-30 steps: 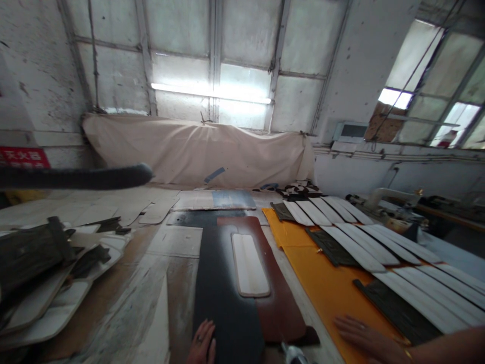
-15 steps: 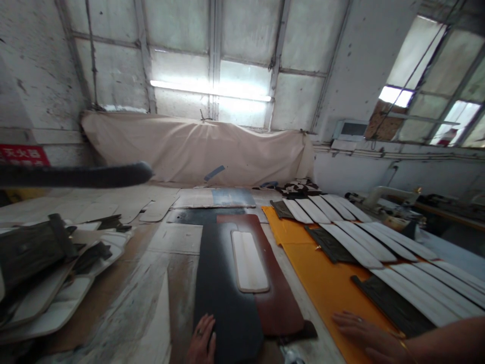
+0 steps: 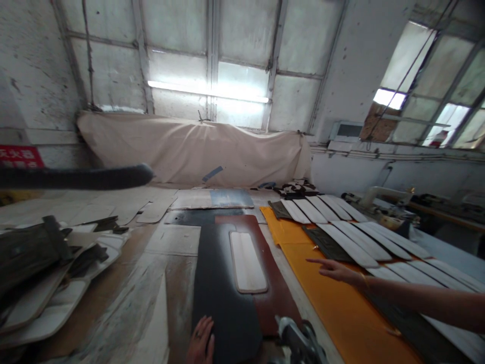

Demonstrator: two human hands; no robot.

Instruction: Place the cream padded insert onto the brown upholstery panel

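My left hand [image 3: 201, 341], wearing a ring, lies palm down at the near left edge of a black sheet [image 3: 227, 313], its fingers stretched out. Beside and partly under that sheet is a reddish-brown sheet [image 3: 273, 308]. A white rounded panel [image 3: 249, 263] rests across both, with pale haze on the black around it. At the bottom, a metal spray gun [image 3: 299, 338] points up and left over the near end of the brown sheet. My right hand is out of view below, so its grip is hidden.
Another person's arm [image 3: 417, 298] reaches in from the right, index finger pointing left over a yellow cloth [image 3: 303, 278]. Rows of white panels [image 3: 352, 242] and dark fabric pieces lie there. White panels [image 3: 64, 308] are piled left. A dark bar [image 3: 76, 177] juts in at left.
The spray gun has risen into view from the bottom edge. The other person's hand has lifted from the yellow cloth and moved away and left, now pointing. My left hand has stayed put.
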